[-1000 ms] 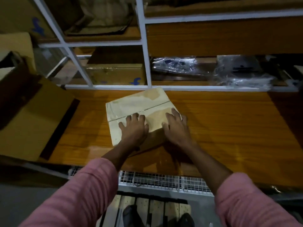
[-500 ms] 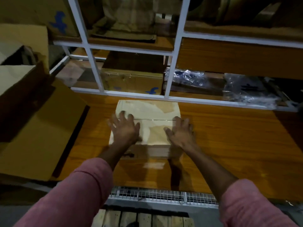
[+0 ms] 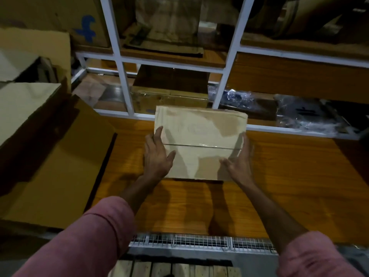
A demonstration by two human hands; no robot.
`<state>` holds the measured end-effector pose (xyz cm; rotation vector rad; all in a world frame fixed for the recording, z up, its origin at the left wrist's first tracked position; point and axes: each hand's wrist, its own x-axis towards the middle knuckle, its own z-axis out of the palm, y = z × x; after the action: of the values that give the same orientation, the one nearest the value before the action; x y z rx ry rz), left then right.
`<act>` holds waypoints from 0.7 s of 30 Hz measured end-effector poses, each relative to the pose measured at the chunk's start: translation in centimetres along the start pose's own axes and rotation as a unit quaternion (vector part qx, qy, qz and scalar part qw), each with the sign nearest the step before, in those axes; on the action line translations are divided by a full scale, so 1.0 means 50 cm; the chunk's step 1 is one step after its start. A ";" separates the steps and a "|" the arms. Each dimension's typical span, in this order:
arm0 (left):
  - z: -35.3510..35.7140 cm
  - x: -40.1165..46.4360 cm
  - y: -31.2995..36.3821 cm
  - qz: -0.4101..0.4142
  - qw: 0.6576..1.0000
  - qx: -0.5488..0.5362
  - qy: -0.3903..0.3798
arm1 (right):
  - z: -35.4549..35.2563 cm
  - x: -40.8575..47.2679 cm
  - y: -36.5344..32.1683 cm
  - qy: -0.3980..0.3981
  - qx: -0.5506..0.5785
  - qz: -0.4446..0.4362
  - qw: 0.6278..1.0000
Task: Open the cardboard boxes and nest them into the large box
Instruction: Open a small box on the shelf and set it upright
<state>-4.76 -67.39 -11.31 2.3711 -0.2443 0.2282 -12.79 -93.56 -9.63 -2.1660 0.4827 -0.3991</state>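
Fingers [image 3: 157,134] of both hands lie fairly straight along the short sides of the small cardboard box [image 3: 199,140], thumbs over its top face; it is clamped between the palms, not pinched.

Large box [image 3: 52,156]: at the left edge of the wooden shelf [image 3: 289,176], on its side or tilted, flaps spread, dark opening facing up and left. What is inside cannot be told.

Small cardboard box: mid-shelf, in front of the white rack frame [image 3: 225,76]. Whether it rests on the wood or is just lifted is unclear. Its taped centre seam [image 3: 201,145] runs unbroken from side to side, flaps flat.

Left hand [image 3: 156,156] on the box's left side, right hand [image 3: 238,162] on its right side.

Progress, judged: early. This box is not yet opened and sits well apart from the large box. Opening the flaps and nesting both remain.
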 end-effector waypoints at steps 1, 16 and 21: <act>-0.003 -0.007 -0.005 0.014 1.000 0.001 0.004 | -0.001 -0.012 0.009 0.013 -0.010 0.001 1.000; -0.086 -0.196 0.032 0.019 0.998 0.024 -0.059 | -0.085 -0.207 0.012 -0.003 0.105 0.067 0.992; -0.110 -0.293 0.048 0.047 0.997 0.065 0.011 | -0.110 -0.273 0.008 0.036 0.066 0.094 0.993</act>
<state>-19.99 -63.68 -9.19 2.4871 -0.3397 0.3220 -27.25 -91.06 -8.26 -1.9633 0.6761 -0.3942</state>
